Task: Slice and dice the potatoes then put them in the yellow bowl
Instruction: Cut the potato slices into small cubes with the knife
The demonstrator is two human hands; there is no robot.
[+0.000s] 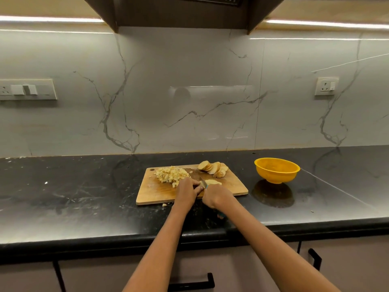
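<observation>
A wooden cutting board [160,194] lies on the black counter. On its back left is a pile of diced potato [170,174]. Several round potato slices [212,168] lean together at its back right. My right hand [217,197] grips a small knife [202,183] with a teal handle, the blade pointing away beside a pale flat potato slice [213,182]. My left hand [186,191] rests on the board just left of the blade, fingers curled toward it; what lies under them is hidden. The yellow bowl [276,170] stands empty to the right of the board.
A stray potato bit [164,205] lies on the counter [84,197] by the board's front edge. The marble backsplash has a switch panel [27,89] at left and a socket [326,86] at right. Cabinet handles sit below the counter's front edge.
</observation>
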